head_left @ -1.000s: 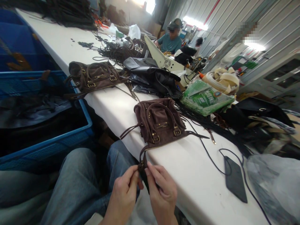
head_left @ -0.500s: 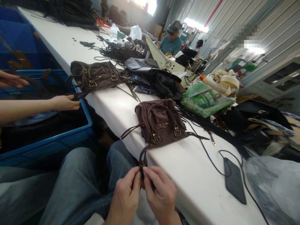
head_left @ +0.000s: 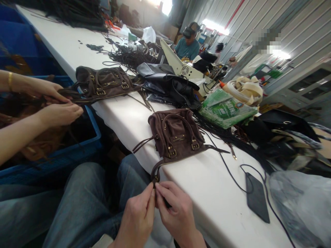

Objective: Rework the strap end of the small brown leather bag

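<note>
A dark brown handbag [head_left: 177, 132] with brass buckles and two handles rests at the table's near edge. Its strap [head_left: 154, 172] hangs off the edge towards me. My left hand [head_left: 137, 215] pinches this strap between thumb and fingers, just below a small brass ring. Close beside it, my right hand [head_left: 177, 206] pinches the same stretch, with the fingertips of both hands nearly touching. The strap's lower end is hidden behind my fingers.
At left, another person's hands [head_left: 60, 112] hold the strap of a second brown handbag [head_left: 106, 82], over a blue crate [head_left: 97, 132]. A phone [head_left: 257, 198] with a cable lies right on the white table [head_left: 212, 196]. Beyond are black bags [head_left: 176, 88] and a green sack [head_left: 224, 108].
My hands keep their pinch on the strap, with slight finger movement. At left, the other person's hands have come together at the second bag's strap, and brown material now shows in the crate.
</note>
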`<action>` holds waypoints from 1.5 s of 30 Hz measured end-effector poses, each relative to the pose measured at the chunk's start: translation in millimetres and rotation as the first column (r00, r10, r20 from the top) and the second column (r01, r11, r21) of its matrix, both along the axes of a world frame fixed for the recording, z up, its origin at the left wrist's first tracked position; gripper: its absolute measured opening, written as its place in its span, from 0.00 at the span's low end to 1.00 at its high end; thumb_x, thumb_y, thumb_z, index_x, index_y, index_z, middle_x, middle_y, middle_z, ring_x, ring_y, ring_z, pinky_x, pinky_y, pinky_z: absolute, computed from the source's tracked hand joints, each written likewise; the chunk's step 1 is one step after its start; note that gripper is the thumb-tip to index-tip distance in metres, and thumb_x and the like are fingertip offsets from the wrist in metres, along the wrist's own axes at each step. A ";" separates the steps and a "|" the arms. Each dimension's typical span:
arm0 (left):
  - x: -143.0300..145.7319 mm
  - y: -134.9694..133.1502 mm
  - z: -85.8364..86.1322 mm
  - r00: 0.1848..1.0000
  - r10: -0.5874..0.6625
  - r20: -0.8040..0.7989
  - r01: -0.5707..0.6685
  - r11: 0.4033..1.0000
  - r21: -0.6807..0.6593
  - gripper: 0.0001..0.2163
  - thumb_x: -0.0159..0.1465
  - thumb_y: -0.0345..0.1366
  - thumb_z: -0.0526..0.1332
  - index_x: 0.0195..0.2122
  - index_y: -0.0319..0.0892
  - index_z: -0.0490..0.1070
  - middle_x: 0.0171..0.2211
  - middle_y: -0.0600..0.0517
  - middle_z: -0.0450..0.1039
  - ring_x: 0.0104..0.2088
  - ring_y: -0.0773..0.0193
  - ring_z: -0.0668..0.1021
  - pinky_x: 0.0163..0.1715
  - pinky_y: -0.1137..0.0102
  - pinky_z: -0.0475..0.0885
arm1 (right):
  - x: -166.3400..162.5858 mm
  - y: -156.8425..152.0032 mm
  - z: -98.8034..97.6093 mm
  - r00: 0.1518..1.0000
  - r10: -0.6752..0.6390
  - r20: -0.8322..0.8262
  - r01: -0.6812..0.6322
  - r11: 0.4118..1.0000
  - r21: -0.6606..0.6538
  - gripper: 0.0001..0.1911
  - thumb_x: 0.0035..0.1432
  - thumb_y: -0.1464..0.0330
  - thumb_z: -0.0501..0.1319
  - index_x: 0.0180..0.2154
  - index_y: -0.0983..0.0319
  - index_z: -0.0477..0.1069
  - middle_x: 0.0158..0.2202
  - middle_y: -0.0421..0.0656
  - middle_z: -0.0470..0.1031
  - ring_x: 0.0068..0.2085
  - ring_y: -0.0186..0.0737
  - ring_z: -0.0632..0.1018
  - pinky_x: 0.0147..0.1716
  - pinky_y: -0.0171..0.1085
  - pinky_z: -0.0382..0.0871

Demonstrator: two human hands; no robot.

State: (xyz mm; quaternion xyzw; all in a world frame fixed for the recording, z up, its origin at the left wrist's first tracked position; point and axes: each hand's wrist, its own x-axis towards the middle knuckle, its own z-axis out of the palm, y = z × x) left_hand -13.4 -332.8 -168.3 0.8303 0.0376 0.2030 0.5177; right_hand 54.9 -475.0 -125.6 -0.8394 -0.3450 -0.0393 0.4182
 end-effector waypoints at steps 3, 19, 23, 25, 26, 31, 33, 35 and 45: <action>-3.0 3.5 -1.1 0.995 -0.088 -0.043 0.087 0.996 -0.027 0.18 0.80 0.34 0.54 0.65 0.36 0.76 0.43 0.42 0.90 0.39 0.58 0.91 0.46 0.73 0.84 | 4.7 -1.0 5.1 1.000 0.020 0.005 -0.020 1.000 -0.022 0.16 0.73 0.77 0.61 0.54 0.59 0.82 0.46 0.48 0.84 0.42 0.42 0.86 0.42 0.37 0.83; 11.2 8.1 18.3 0.928 -0.157 -0.337 -0.082 0.798 -0.597 0.18 0.77 0.51 0.59 0.47 0.42 0.81 0.21 0.58 0.68 0.19 0.67 0.69 0.18 0.74 0.64 | 24.7 15.1 37.6 0.935 0.020 -0.353 -0.044 0.997 -0.060 0.07 0.62 0.75 0.60 0.33 0.58 0.70 0.33 0.38 0.73 0.35 0.39 0.76 0.34 0.37 0.67; 6.7 7.4 15.6 0.980 0.120 -0.159 -0.166 0.936 -0.312 0.11 0.76 0.40 0.61 0.49 0.44 0.84 0.35 0.50 0.85 0.35 0.59 0.86 0.37 0.70 0.82 | 22.1 16.5 31.4 0.958 0.027 -0.286 -0.055 0.994 -0.091 0.07 0.65 0.75 0.60 0.37 0.58 0.73 0.35 0.40 0.74 0.36 0.40 0.76 0.35 0.37 0.68; 4.0 8.4 16.1 0.979 0.202 -0.004 -0.199 0.962 -0.188 0.10 0.75 0.34 0.62 0.49 0.45 0.84 0.45 0.47 0.88 0.44 0.57 0.89 0.49 0.68 0.84 | 20.8 17.9 27.3 0.963 0.039 -0.267 -0.064 0.994 -0.085 0.07 0.66 0.75 0.60 0.39 0.58 0.74 0.36 0.40 0.74 0.37 0.41 0.77 0.36 0.38 0.70; 3.2 9.1 16.7 0.975 0.218 0.043 -0.210 0.966 -0.150 0.10 0.75 0.32 0.62 0.49 0.44 0.85 0.46 0.47 0.89 0.45 0.57 0.89 0.51 0.68 0.84 | 20.3 18.6 25.8 0.962 0.043 -0.269 -0.066 0.995 -0.076 0.07 0.66 0.75 0.60 0.39 0.58 0.74 0.36 0.41 0.75 0.37 0.41 0.77 0.37 0.38 0.70; 3.8 11.9 20.3 0.969 0.248 -0.012 -0.248 0.964 -0.096 0.09 0.74 0.32 0.63 0.44 0.44 0.85 0.39 0.49 0.89 0.36 0.58 0.90 0.41 0.69 0.86 | 18.3 19.9 22.3 0.955 0.053 -0.290 -0.062 0.998 -0.023 0.07 0.72 0.73 0.60 0.41 0.58 0.76 0.38 0.42 0.78 0.39 0.42 0.79 0.40 0.38 0.72; 3.7 11.6 20.2 0.971 0.239 -0.016 -0.239 0.966 -0.094 0.09 0.74 0.32 0.62 0.44 0.44 0.85 0.38 0.49 0.89 0.34 0.58 0.89 0.39 0.69 0.87 | 17.8 19.3 21.7 0.958 0.057 -0.281 -0.063 0.998 -0.010 0.07 0.73 0.73 0.61 0.42 0.58 0.77 0.39 0.43 0.79 0.41 0.43 0.80 0.42 0.39 0.73; 2.7 10.9 19.4 0.974 0.227 0.007 -0.226 0.970 -0.090 0.10 0.75 0.32 0.61 0.45 0.44 0.85 0.38 0.48 0.89 0.34 0.57 0.90 0.38 0.69 0.86 | 18.1 18.6 21.7 0.960 0.059 -0.273 -0.064 0.998 -0.011 0.08 0.73 0.73 0.60 0.42 0.58 0.77 0.40 0.44 0.79 0.42 0.43 0.81 0.43 0.39 0.73; 6.6 14.3 29.8 0.966 0.231 -0.119 -0.243 0.964 -0.106 0.08 0.71 0.36 0.63 0.38 0.46 0.82 0.31 0.53 0.86 0.29 0.60 0.86 0.31 0.72 0.80 | 16.4 24.0 20.3 0.976 0.055 -0.212 -0.057 0.998 -0.002 0.07 0.72 0.73 0.61 0.43 0.58 0.77 0.41 0.44 0.79 0.41 0.42 0.81 0.41 0.38 0.75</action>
